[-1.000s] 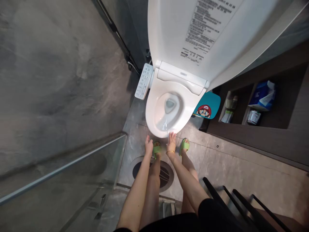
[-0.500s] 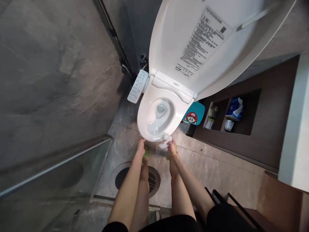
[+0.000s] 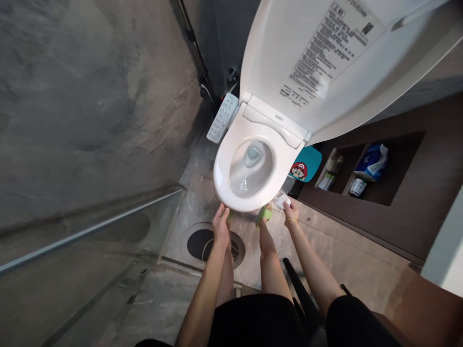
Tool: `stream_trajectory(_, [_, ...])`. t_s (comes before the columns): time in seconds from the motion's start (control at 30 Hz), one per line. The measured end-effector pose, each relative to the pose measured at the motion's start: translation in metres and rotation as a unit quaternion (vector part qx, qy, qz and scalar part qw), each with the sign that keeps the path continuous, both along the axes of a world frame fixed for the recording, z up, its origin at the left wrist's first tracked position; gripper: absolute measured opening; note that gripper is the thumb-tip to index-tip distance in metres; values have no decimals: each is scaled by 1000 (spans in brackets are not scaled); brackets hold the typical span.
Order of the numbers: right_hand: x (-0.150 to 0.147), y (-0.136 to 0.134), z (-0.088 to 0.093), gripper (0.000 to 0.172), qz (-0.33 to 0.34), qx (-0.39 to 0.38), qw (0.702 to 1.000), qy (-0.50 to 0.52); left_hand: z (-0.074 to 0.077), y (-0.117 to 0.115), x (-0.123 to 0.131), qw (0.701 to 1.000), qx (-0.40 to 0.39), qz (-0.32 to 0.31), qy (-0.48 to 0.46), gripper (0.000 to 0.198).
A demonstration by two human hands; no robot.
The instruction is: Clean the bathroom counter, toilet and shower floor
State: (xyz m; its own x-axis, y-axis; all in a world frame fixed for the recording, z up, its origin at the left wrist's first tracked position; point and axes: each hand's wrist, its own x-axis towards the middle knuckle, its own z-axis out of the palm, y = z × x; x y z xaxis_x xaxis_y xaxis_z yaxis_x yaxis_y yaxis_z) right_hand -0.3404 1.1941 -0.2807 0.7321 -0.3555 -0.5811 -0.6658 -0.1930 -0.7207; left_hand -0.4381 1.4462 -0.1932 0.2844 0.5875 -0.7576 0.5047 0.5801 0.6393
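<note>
A white toilet seat [image 3: 227, 190] lies down on the toilet, with the bowl [image 3: 253, 168] visible through its opening. My left hand [image 3: 220, 225] is at the front edge of the seat, its fingers curled against the rim and the fingertips partly hidden. Off the right side of the seat, my right hand [image 3: 290, 212] pinches a crumpled white tissue [image 3: 281, 200]. That wrist wears a thin gold bracelet [image 3: 291, 220]. Behind the seat, the large white lid [image 3: 275, 53] stands raised and carries a printed label [image 3: 331, 46].
A keypad panel [image 3: 222, 118] juts from the toilet's left side. At its right is a teal Mario-print item [image 3: 307, 166]. A dark cabinet [image 3: 408, 212] has niches with a blue tissue pack [image 3: 372, 161]. A glass panel [image 3: 90, 279] stands left; a round dark mat [image 3: 197, 243] lies below.
My right hand has moved with the tissue rightward, away from the seat's front edge. My left hand stays at that edge, its fingers now more visible. The view has shifted left.
</note>
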Motion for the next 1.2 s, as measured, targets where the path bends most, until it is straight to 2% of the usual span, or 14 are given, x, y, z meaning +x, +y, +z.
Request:
stream_trajectory(0.13, [-4,22,48,47,-32,17,999,-12,92,-9,34,992,62,-84,-74,42])
stream_trajectory(0.23, [21,26,90,47,-72,-39,990,-112,148,-8,99,945,205,-200,-156,43])
stream_trajectory(0.3, [50,25,116,45,-89,-91,974,-188,173,-4,160,895,294,-269,-201,43])
stream_trajectory(0.37, [83,23,140,41,-90,-124,959,-239,184,-1,224,853,342,-327,-218,49])
stream_trajectory(0.47, [135,25,171,38,-59,-164,935,-308,179,2,308,819,362,-360,-261,50])
stream_trajectory(0.53, [167,31,190,38,-17,-218,900,-377,167,5,344,800,372,-373,-287,51])
stream_trajectory(0.6, [197,40,206,38,50,-277,845,-455,153,10,362,787,379,-382,-301,52])
stream_trajectory(0.67, [228,54,220,40,161,-322,782,-509,143,19,361,786,380,-381,-304,52])
stream_trajectory(0.73, [260,68,230,44,315,-350,720,-510,135,28,346,794,377,-370,-300,52])
stream_trajectory(0.8, [291,78,238,48,462,-358,662,-470,128,37,319,808,371,-360,-282,55])
stream_trajectory(0.87, [317,78,242,50,545,-360,620,-434,119,43,284,822,365,-357,-250,58])
stream_trajectory(0.97, [337,61,242,49,597,-362,587,-410,99,46,221,849,351,-344,-192,61])
stream_trajectory(1.1, [333,35,239,44,641,-368,563,-369,67,40,138,895,316,-299,-102,60])
stream_trajectory(1.2, [336,37,251,45,657,-409,528,-349,50,31,88,913,288,-282,-60,60])
